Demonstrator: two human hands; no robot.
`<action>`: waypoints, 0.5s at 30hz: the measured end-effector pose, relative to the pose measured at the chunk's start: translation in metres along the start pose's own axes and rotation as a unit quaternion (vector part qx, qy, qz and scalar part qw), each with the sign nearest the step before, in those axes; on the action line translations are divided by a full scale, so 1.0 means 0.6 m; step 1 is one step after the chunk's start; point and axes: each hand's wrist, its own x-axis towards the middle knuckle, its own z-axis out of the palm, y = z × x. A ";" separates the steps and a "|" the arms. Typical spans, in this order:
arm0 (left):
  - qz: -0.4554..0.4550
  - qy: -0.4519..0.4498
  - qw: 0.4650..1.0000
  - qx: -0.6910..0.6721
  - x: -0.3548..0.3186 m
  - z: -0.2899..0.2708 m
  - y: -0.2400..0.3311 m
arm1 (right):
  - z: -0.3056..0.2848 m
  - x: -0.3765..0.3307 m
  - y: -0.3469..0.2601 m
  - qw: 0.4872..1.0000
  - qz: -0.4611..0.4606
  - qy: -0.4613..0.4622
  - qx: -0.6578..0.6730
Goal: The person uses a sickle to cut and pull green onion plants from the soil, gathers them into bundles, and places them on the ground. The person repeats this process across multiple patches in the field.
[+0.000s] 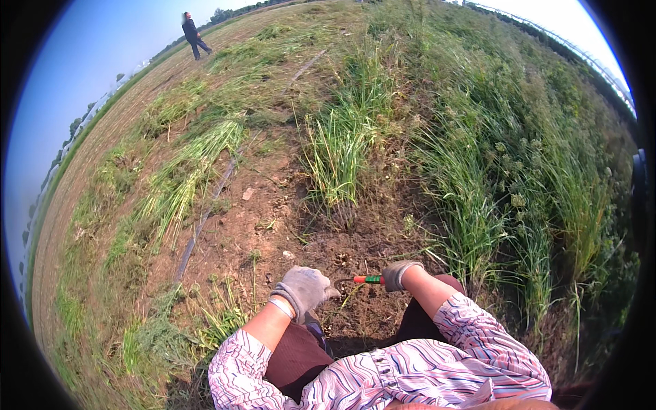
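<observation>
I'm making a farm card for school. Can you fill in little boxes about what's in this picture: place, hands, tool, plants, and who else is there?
place: field of bare brown soil between rows of grass
left hand: grey glove, held low over the soil, holding nothing that shows
right hand: grey glove, closed on a tool
tool: red and green handle; its working end is hidden
plants: tall green clump ahead, cut grass lying to the left
hose: dark line along the soil
other person: walking far off, upper left

bright sun | sharp centre | fisheye bending, black vignette at rim
</observation>
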 end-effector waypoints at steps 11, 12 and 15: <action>-0.040 -0.014 0.999 0.001 0.010 0.024 -0.014 | 0.002 0.009 0.008 1.000 -0.010 0.001 -0.007; -0.039 -0.014 0.999 0.005 0.005 0.029 -0.021 | 0.001 0.011 0.002 1.000 -0.015 0.006 -0.008; -0.032 -0.003 0.999 0.011 -0.001 0.012 -0.019 | -0.014 -0.009 -0.005 0.999 -0.029 0.010 -0.012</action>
